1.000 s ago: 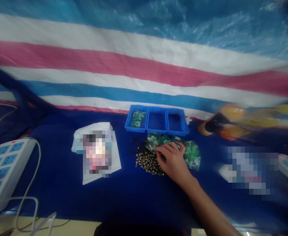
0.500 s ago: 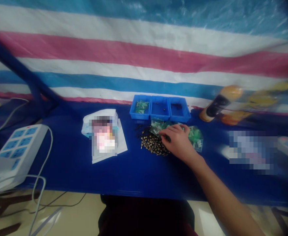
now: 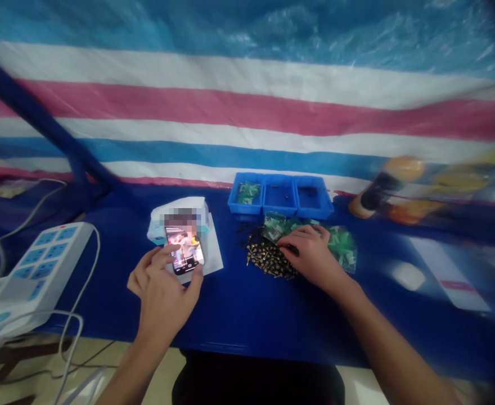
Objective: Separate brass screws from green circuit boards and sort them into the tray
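Observation:
My left hand [image 3: 163,287] has its thumb and fingers at the two sides of the lower part of a phone [image 3: 187,250], gripping it. The lit phone leans tilted against a white and light-blue soft pack [image 3: 157,218], over a white sheet [image 3: 214,247]. My right hand [image 3: 309,250] is closed, fingers curled, at the right side of a heap of small brass-coloured and black metal pieces [image 3: 268,260]. What its fingertips hold, if anything, is hidden. Small clear bags with green contents [image 3: 342,247] lie behind and beside it.
Behind the heap stands a blue three-compartment tray [image 3: 280,209], green bags in its left compartment. A white power strip [image 3: 47,259] with loose cables is at left. To the right are a bottle [image 3: 374,188], a white rounded object [image 3: 408,275] and a pale flat object [image 3: 450,278], blurred.
My left hand has come into view and taken hold of the phone. My right hand stays beside the heap, while the whole view has shifted slightly.

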